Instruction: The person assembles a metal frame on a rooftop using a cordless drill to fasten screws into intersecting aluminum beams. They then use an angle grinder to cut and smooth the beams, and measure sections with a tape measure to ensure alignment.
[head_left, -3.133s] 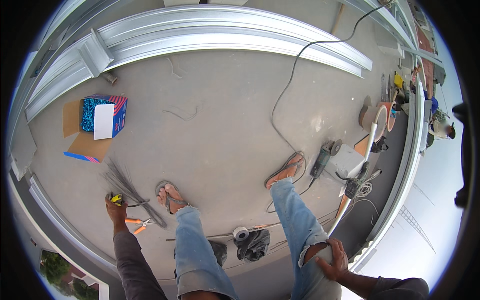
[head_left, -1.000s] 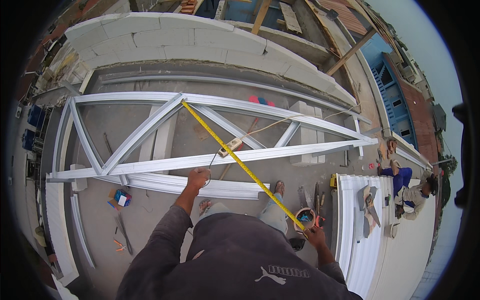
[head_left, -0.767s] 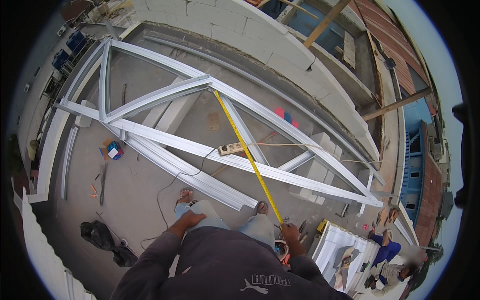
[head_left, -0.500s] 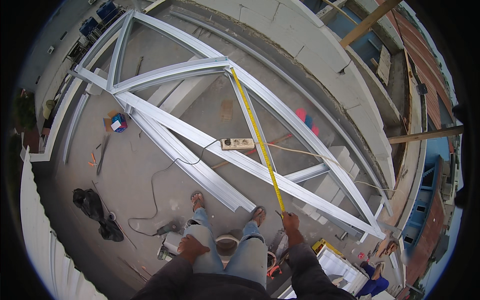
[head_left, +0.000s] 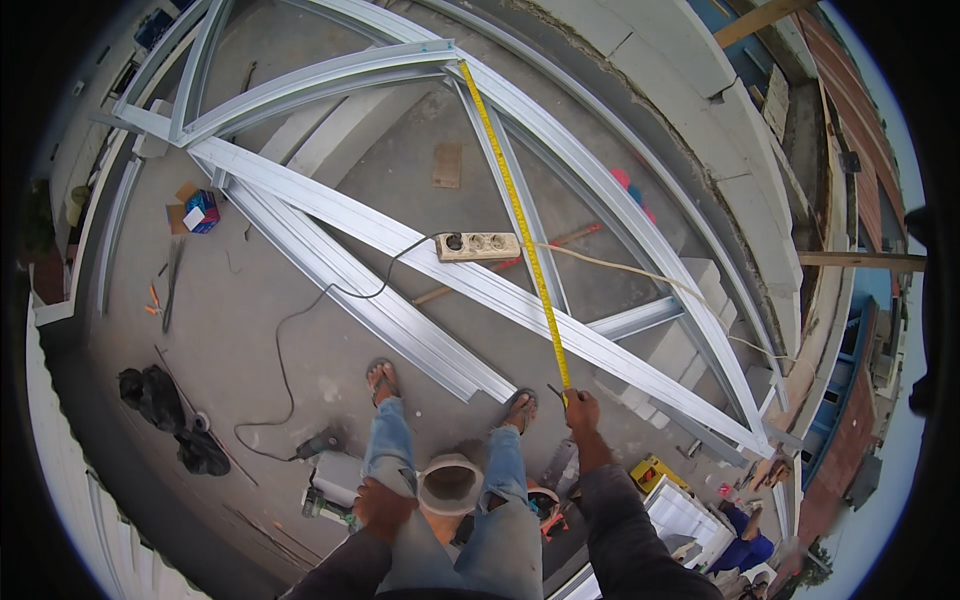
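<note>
A yellow tape measure [head_left: 516, 200] is stretched from the apex joint of a silvery metal truss [head_left: 360, 240] down across its long lower beam. My right hand [head_left: 580, 412] is closed round its near end, just beyond the beam. A thin dark stick-like thing pokes out beside those fingers; its kind is unclear. My left hand [head_left: 383, 508] rests on my left knee, fingers laid over the torn jeans, holding nothing. A pale power strip [head_left: 478, 247] lies on the lower beam, touching or very close to the tape.
A grey cable runs from the strip to a power tool [head_left: 318, 443] by my left foot. A bucket [head_left: 448, 484] stands between my legs. Black bag [head_left: 150, 398], orange-handled pliers [head_left: 153, 298] and an opened box [head_left: 200, 211] lie left. Another person [head_left: 742, 540] is at lower right.
The view has shifted, so the truss and floor things sit higher in the picture. My legs have spread slightly, showing more of the bucket. My right hand keeps its hold on the tape measure.
</note>
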